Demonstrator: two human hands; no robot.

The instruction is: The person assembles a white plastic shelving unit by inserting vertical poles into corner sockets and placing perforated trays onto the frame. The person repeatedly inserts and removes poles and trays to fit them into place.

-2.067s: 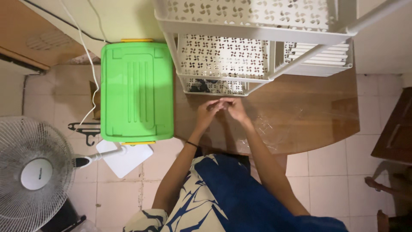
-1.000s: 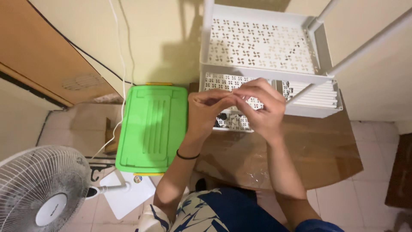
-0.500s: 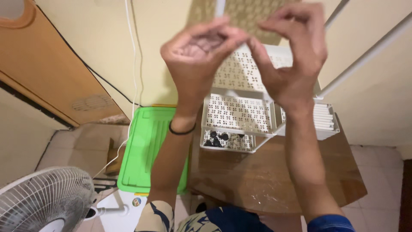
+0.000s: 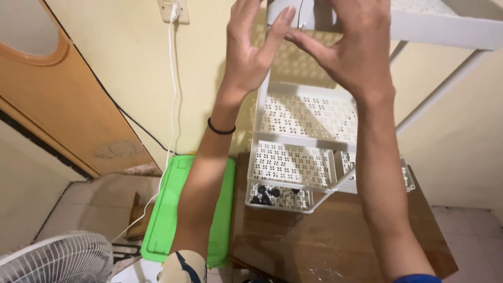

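Note:
Both my hands are raised to the top corner of a white perforated shelf rack [image 4: 309, 112]. My left hand [image 4: 250, 50] has its fingers spread, palm toward me, and one fingertip touches the white corner socket [image 4: 296, 13] of the top tray [image 4: 450, 29]. A black band circles that wrist. My right hand [image 4: 353, 50] lies over the same corner, thumb pointing left under the socket. Its fingers run out of the frame's top edge. Lower trays [image 4: 291, 167] sit below, and the bottom one holds small dark parts [image 4: 267, 196].
The rack stands on a brown wooden table [image 4: 325, 246] against a yellow wall. A green lidded box [image 4: 165, 220] is on the floor to the left, with a white fan [image 4: 57, 259] at the bottom left. A white cable [image 4: 173, 94] hangs from a wall plug [image 4: 173, 10].
Both hands have risen from the tabletop, where they pinched something small together, up to the rack's top corner. My view has tilted upward with them.

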